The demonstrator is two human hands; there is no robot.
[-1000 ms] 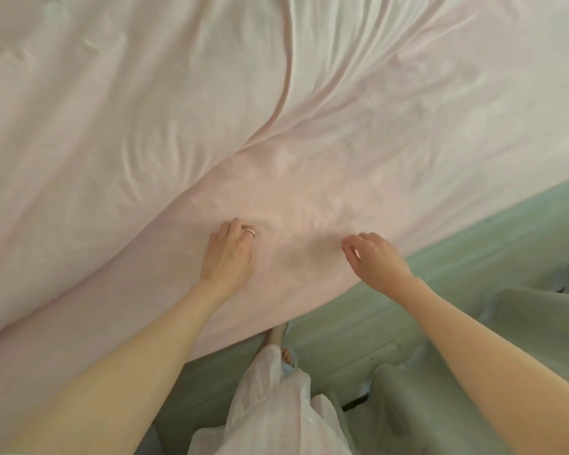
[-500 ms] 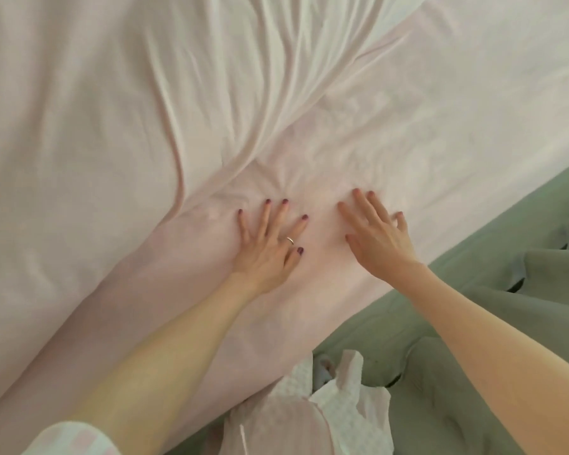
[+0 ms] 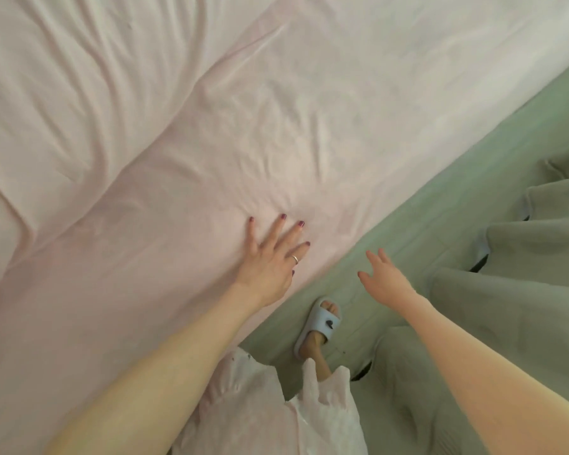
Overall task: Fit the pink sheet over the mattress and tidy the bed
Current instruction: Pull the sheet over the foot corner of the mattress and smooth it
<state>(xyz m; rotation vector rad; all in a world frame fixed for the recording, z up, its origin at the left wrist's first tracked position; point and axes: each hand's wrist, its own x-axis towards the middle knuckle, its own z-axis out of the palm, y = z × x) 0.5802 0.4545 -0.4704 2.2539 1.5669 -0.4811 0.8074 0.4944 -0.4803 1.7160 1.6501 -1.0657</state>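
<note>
Thin soft pink cotton sheet (image 3: 211, 133) draped over bed, big ridges toward 10 o'clock. Left hand (image 3: 270, 257) flat, fingers spread, pressing it. Right hand (image 3: 383, 279) open, empty, off edge at 3 o'clock. Light, slidey stuff, so probably pinch hem.

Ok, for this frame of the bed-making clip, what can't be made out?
- Head view: the mattress is wholly covered by the pink sheet; corners and tucked edges lie beyond the frame.
- Right hand is motion-blurred over the green floor; its fingertips are unclear.
- Left hand lies flat, hiding the sheet beneath.
- Grey-green fabric at right is cut off; its identity is unclear.
</note>
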